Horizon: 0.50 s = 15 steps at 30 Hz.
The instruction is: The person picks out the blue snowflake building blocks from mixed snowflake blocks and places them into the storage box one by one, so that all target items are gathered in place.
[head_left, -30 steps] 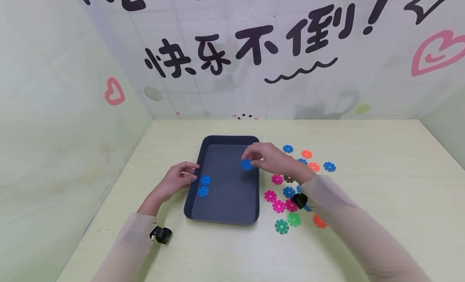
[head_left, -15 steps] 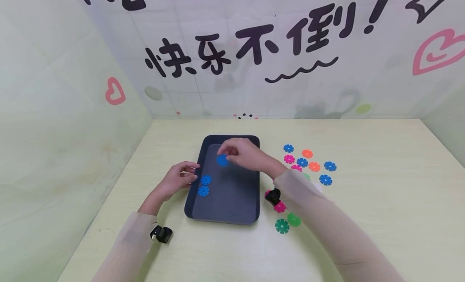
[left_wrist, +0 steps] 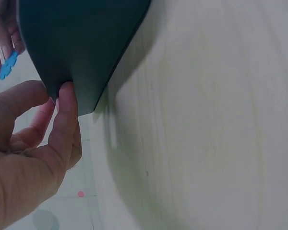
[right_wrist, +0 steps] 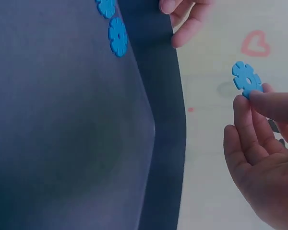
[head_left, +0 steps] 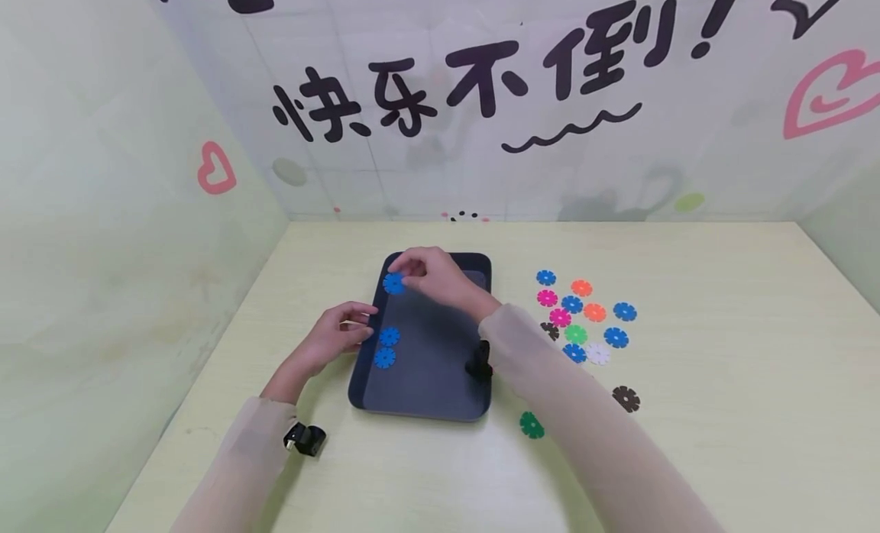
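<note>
A blue slotted plastic disc [head_left: 394, 283] is pinched between the thumb and fingers of my right hand [head_left: 433, 275]. That hand hovers above the far left corner of the dark grey tray [head_left: 433, 380]. In the right wrist view the held disc [right_wrist: 247, 79] is tilted and apart from the tray. Two more blue discs [head_left: 385, 357] lie inside the tray along its left side, one just beyond the other. My left hand [head_left: 337, 336] holds the tray's left edge. In the left wrist view its thumb and fingers [left_wrist: 67, 112] meet the tray wall [left_wrist: 81, 43] at the rim.
Several loose discs lie on the table right of the tray, among them orange [head_left: 594, 312], pink [head_left: 547, 298], white [head_left: 597, 353], brown [head_left: 626, 398] and green [head_left: 532, 425] ones. My right forearm [head_left: 571, 411] covers part of that area. A printed cloth wall [head_left: 426, 174] stands behind the table.
My right hand has carried the blue disc leftward and away from me, from the tray's right side to above its far left corner. The left hand and tray stay put.
</note>
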Available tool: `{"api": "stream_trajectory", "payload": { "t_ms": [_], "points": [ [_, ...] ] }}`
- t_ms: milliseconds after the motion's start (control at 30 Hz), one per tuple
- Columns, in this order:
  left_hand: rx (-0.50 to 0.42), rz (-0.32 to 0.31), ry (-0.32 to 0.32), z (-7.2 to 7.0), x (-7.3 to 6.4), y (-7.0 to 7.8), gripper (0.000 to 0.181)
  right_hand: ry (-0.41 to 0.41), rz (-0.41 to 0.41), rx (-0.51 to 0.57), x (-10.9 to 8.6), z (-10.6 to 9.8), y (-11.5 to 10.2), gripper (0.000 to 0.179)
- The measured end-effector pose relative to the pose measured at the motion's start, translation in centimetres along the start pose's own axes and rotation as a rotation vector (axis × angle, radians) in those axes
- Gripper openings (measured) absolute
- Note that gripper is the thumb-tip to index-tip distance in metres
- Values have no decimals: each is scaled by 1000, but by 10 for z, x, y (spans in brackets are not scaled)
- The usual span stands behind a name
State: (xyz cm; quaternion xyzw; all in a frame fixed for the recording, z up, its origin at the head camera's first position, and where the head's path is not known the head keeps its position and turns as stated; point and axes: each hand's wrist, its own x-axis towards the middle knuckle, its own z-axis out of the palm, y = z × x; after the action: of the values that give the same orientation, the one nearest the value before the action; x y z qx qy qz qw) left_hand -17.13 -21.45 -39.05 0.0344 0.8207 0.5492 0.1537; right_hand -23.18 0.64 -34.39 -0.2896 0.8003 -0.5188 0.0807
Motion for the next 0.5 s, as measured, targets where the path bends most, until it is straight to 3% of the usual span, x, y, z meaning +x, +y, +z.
{"api": "stream_trajectory", "payload": {
  "t_ms": [267, 500],
  "points": [
    [0, 6, -1, -1, 0, -1, 37, 74, 122, 92, 13, 16, 12, 18],
    [-8, 5, -2, -1, -1, 0, 38, 124, 267, 72, 15, 28, 23, 19]
  ]
}}
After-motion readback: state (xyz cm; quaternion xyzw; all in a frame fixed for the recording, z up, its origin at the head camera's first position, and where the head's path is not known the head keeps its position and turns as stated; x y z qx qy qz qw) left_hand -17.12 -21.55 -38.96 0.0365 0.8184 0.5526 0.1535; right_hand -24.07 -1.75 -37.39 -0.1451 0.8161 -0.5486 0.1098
